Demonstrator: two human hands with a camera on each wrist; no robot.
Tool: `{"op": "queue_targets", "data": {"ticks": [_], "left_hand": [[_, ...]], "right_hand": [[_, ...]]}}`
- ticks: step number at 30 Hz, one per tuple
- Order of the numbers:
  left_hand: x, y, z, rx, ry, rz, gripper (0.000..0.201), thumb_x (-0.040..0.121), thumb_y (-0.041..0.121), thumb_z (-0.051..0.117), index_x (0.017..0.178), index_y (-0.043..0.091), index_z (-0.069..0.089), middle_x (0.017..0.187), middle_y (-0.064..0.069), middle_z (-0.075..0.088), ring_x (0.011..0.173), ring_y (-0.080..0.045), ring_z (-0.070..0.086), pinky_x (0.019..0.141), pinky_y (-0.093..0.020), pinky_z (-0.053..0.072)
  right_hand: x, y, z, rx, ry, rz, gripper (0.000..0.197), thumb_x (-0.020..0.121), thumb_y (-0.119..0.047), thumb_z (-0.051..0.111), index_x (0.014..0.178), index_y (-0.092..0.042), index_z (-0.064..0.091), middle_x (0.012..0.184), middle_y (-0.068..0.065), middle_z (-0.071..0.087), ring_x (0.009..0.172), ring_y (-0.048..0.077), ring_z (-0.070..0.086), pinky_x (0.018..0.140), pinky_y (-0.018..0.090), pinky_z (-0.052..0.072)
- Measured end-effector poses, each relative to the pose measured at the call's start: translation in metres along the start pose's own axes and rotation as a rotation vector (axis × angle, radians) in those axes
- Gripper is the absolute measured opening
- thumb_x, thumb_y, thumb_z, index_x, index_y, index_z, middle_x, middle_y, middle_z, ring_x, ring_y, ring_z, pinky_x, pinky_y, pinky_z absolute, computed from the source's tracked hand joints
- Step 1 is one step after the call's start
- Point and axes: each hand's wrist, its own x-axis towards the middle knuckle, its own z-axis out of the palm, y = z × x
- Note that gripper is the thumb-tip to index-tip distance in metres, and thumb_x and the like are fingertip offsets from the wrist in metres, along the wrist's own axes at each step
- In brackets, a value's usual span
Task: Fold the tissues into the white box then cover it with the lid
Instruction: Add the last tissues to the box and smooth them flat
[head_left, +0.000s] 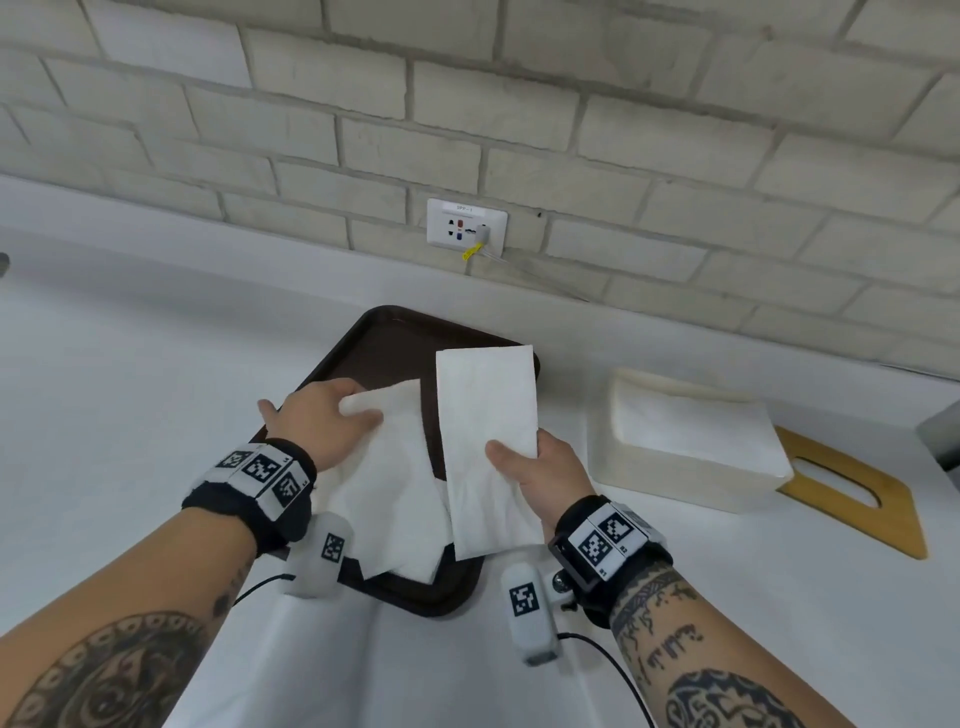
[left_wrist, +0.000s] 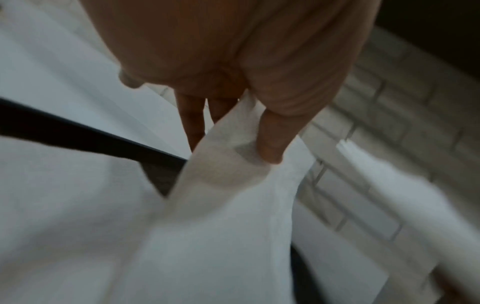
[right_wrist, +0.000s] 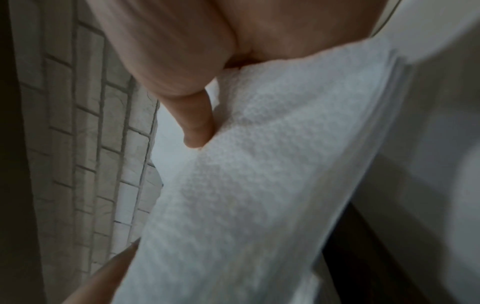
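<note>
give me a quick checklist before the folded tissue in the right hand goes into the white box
1. Right hand grips the folded white paper tissue: ok.
2. Tissue folded flat, narrow: ok.
3. White rectangular box open, wooden slotted lid lying beside it: ok.
4. Room left above the white tissue stack in the box: cannot tell.
5. Left hand holds the loose unfolded tissue over the dark brown tray, clear of the path: ok.

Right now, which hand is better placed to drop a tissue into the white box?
Right. The right hand already holds a folded tissue and is nearer the white box. The left hand grips an unfolded tissue over the brown tray.
</note>
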Motion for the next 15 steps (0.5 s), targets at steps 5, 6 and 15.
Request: {"op": "queue_targets", "data": {"ticks": [5,6,15], "left_hand": [[-0.037,0.031,-0.012,-0.55,-0.072,0.052,0.013,0.091,0.04,0.069,0.092,0.027,0.074,0.089,0.001,0.074,0.09,-0.023,0.069,0.08,-0.037,0.052],[-0.044,0.04,-0.012,-0.646,-0.099,0.049,0.015,0.089,0.039,0.071,0.091,0.025,0.075,0.09,-0.003,0.076,0.088,-0.025,0.07,0.081,-0.04,0.053],[-0.095,0.114,0.014,-1.219,-0.383,-0.027,0.031,0.099,0.014,0.058,0.125,0.003,0.069,0.125,-0.022,0.071,0.115,-0.038,0.07,0.102,-0.052,0.053]], "right_hand": [[-0.012,-0.002,-0.001,0.074,-0.138,-0.013,0.043,0.071,-0.041,0.079,0.109,-0.021,0.072,0.106,-0.003,0.076,0.1,0.019,0.073,0.096,0.046,0.055],[-0.014,-0.005,-0.003,0.064,-0.152,-0.035,0.04,0.076,-0.035,0.08,0.112,-0.02,0.071,0.107,-0.002,0.076,0.1,0.019,0.072,0.096,0.045,0.055],[-0.054,-0.017,-0.073,0.081,-0.178,-0.116,0.033,0.068,-0.019,0.075,0.098,-0.006,0.074,0.095,0.011,0.077,0.091,0.031,0.074,0.089,0.049,0.058]]}}
